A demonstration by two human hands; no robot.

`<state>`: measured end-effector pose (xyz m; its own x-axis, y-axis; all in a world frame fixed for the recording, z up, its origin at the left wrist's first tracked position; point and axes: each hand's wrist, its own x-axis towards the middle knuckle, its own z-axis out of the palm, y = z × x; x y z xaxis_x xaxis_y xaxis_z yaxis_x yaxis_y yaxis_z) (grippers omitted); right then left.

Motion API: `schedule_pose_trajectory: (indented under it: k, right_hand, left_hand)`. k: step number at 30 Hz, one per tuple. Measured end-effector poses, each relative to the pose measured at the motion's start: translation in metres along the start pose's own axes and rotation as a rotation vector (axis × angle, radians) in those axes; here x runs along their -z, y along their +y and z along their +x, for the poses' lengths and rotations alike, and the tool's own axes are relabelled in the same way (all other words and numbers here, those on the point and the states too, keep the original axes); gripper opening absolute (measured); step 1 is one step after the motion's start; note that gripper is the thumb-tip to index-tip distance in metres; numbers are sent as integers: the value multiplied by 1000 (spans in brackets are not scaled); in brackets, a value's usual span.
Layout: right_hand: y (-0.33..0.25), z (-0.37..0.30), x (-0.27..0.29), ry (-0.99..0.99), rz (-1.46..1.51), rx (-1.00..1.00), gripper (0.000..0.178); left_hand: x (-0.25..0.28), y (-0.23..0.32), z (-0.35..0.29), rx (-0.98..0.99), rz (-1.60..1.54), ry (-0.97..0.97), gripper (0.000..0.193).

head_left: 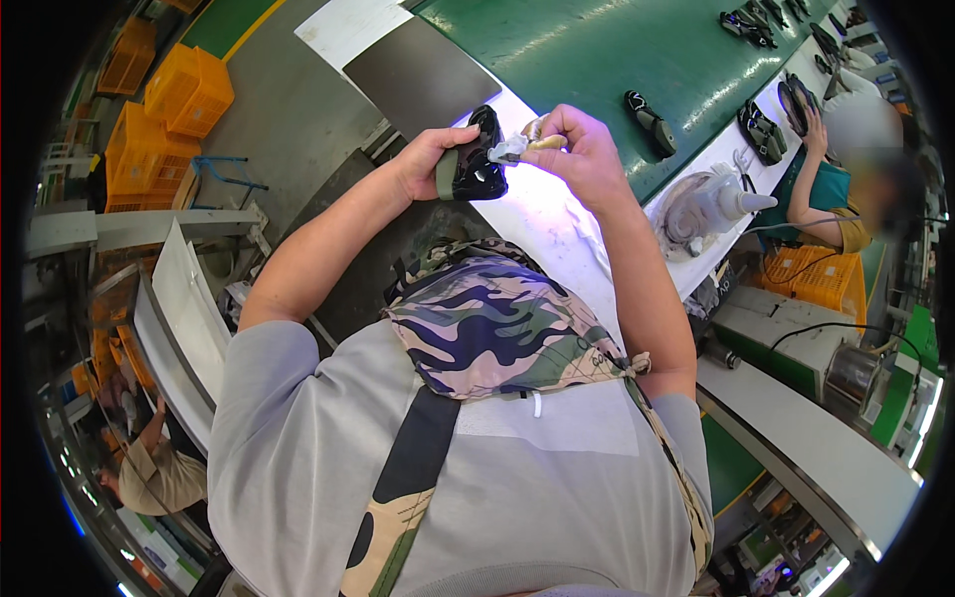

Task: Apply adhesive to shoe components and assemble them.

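Observation:
My left hand (426, 165) is closed round a glossy black sandal (481, 164) with an olive-green band, held up over the near edge of the white worktop. Opposite it, my right hand (589, 159) pinches a crumpled whitish cloth (508, 149) against the sandal's right side. Something yellowish shows at the right fingertips; I cannot make out whether it is a finger cover or part of what is held. My left fingers are partly hidden behind the sandal.
A translucent squeeze bottle (718, 202) lies tilted by a round container on the white worktop (537, 214). Beyond runs a green conveyor (587, 60) with a dark sandal (652, 124) on it. At right, another person's hand (815, 131) holds a sandal. Orange crates (189, 90) are stacked at left.

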<state>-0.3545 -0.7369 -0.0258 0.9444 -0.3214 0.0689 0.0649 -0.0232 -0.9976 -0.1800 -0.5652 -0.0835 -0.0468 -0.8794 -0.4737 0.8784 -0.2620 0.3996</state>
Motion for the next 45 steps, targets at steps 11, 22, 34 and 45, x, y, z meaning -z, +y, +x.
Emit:
schedule_pose_trajectory:
  k: [11,22,34,45]
  right_hand:
    - [-3,8,-21,-146,-110,180,26]
    - [-1,26,-35,-226,-200,309,27]
    - [27,54,-55,-132,3,173,24]
    - [93,86,-90,-211,156,-48,21]
  left_hand:
    - [37,-31,-20,-22,-130,80,36]
    - [40,-59,-36,-170,-455,-102,44]
    - [58,-56,-80,-598,-592,12,56]
    - [156,-45,-300,-1272,-385,570,38]
